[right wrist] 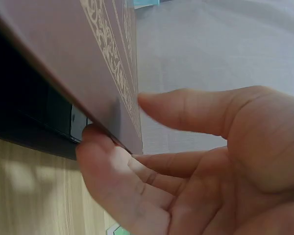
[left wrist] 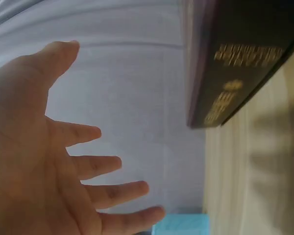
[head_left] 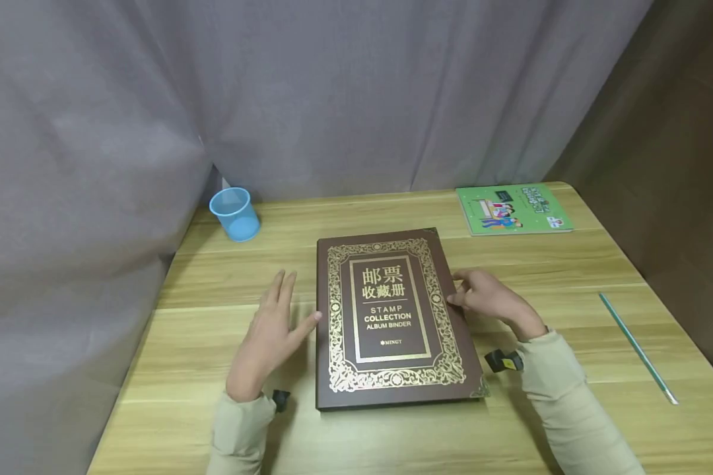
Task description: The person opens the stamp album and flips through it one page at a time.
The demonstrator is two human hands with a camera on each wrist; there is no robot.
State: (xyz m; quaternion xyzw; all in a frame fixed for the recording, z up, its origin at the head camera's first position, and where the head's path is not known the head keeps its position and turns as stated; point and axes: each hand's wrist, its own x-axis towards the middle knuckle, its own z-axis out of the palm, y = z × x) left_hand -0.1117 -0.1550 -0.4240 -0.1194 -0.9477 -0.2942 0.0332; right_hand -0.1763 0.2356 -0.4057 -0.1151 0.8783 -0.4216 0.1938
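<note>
A brown stamp album (head_left: 392,376) with gold lettering and an ornate gold border lies face up in the middle of the table. My left hand (head_left: 267,343) is beside its spine, fingers spread. The left wrist view shows a gap between that palm (left wrist: 34,147) and the album's spine (left wrist: 225,83). At the opposite edge, my right hand (head_left: 490,300) holds the front cover. In the right wrist view its forefinger (right wrist: 103,161) hooks under the cover (right wrist: 73,63), which stands slightly apart from the pages below. The thumb is on the upper side; whether it touches cannot be told.
A light blue cup (head_left: 240,221) stands at the back left of the wooden table (head_left: 202,343). A green book (head_left: 513,210) lies at the back right. To the right is a thin teal stick (head_left: 636,346) with a pale tip. Grey curtains (head_left: 333,99) hang behind the table.
</note>
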